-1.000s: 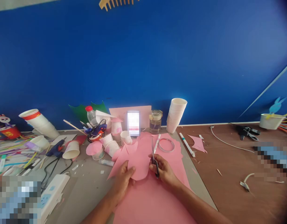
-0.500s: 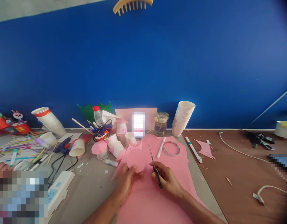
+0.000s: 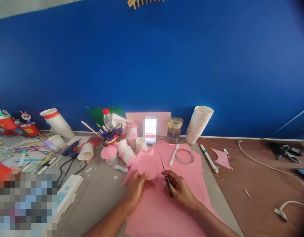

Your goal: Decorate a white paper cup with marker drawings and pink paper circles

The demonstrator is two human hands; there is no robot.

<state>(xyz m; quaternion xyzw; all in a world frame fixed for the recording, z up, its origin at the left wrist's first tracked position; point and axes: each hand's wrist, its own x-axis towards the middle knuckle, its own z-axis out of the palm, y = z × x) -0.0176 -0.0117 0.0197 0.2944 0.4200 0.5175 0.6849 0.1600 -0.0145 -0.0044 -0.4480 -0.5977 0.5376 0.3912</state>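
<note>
Pinched between the thumb and fingers of my left hand (image 3: 139, 187) is a round pink paper disc (image 3: 148, 167), held above larger pink paper sheets (image 3: 164, 214). My right hand (image 3: 179, 187) grips a pair of scissors (image 3: 168, 184) with dark handles. Their thin blades point up and away, just right of the disc and apart from it. A white marker (image 3: 174, 155) and a clear ring (image 3: 185, 156) lie on the pink sheets beyond my right hand.
Paper cups (image 3: 125, 153) with pink pieces crowd the left back. A tall cup stack (image 3: 199, 124), a glass jar (image 3: 175, 130) and a propped phone (image 3: 150, 130) stand along the wall. On the left are a glue gun (image 3: 70, 149) and a power strip (image 3: 69, 194).
The view has shifted slightly, so everything on the table sits a little further right. Both hands keep their hold, the left on the disc and the right on the scissors.
</note>
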